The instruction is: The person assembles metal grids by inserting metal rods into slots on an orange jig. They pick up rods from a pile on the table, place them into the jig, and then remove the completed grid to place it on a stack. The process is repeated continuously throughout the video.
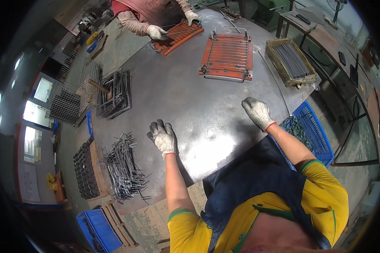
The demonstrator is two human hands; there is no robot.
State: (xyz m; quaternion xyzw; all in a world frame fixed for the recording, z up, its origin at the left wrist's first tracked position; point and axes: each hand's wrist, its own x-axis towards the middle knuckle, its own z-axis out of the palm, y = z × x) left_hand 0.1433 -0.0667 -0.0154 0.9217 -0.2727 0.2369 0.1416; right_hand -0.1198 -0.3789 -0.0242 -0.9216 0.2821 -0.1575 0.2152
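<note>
While both gloved hands rest empty, bare steel table [190, 101] surrounds them.

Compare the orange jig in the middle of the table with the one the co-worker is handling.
The middle orange jig lies untouched, with a wire rack frame on it; the co-worker's orange jig has two gloved hands on it. The middle one sits squarer to the table; the other lies angled. Both are orange slotted boards on the steel table.

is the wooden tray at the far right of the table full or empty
Full, or nearly so: the wooden tray on the metal table holds a dense layer of thin dark metal rods lying lengthwise.
</note>
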